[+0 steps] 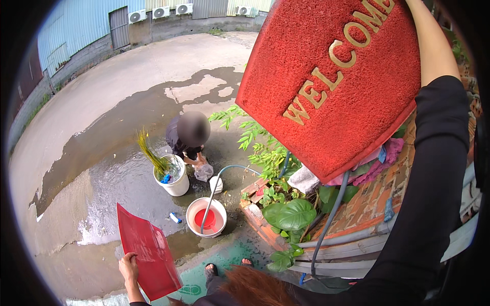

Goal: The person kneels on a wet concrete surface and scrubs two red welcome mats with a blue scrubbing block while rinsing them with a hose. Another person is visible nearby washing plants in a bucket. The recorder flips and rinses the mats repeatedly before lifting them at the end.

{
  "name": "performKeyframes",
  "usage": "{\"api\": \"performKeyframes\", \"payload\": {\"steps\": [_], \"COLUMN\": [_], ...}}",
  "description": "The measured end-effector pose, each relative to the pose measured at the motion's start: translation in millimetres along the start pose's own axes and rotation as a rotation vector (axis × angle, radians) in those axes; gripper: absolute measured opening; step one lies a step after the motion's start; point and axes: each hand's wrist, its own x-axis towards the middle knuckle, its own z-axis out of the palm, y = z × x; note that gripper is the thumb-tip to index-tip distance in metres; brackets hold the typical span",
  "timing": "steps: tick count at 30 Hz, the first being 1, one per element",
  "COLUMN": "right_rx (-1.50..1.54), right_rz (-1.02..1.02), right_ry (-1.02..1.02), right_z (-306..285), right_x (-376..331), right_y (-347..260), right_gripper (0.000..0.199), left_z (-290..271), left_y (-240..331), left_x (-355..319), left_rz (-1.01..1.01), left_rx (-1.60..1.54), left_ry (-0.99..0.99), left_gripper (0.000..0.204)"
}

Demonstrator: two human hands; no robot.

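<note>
My left hand (128,266) is closed on the left edge of a thin, smooth red sheet (148,250), which hangs tilted and slightly curved over the wet ground. A thick red doormat (367,92) with raised pale gold letters is held up slanting at the upper right. My right arm, in a black sleeve (439,137), reaches up along its right side to the top corner. The right hand's fingers lie beyond the picture's upper edge, but the doormat hangs from there. Its lower corner is in front of some cloths.
A white bucket (206,227) with red inside has a hose (212,196) in it. Near a crouching person (176,137) stand a white bin (177,184) with a broom (148,150) and a plastic bag (203,172). Leafy plants (296,214) and a brick ledge (377,204) line my right.
</note>
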Motion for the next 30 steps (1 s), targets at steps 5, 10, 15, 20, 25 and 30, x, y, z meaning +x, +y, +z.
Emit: {"api": "performKeyframes", "payload": {"steps": [5,10,15,20,25,30], "right_rx": [0.09,0.314,0.548,0.247,0.107,0.254], "right_rz": [0.013,-0.1,0.286,0.322,0.127,0.013], "right_ry": [-0.117,-0.385,-0.878,-0.995,-1.139,-1.356], "right_z": [87,207,250,227,181,125], "right_x": [0,-24,-68,-77,-54,-50], "right_y": [45,120,101,76,55,35], "right_gripper": [0.054,0.039,0.045,0.053,0.052,0.063], "left_z": [-4,-10,-13,-8,-13,-30], "left_y": [12,43,43,51,57,72], "left_x": [-30,-45,-61,-64,-63,-47], "left_rz": [-0.084,-0.119,-0.18,-0.175,-0.158,-0.139], "left_rx": [0.077,0.119,0.133,0.094,0.063,0.059], "left_ry": [0.041,0.052,0.05,0.069,0.054,0.028], "left_gripper": [0.011,0.011,0.01,0.012,0.012,0.013]}}
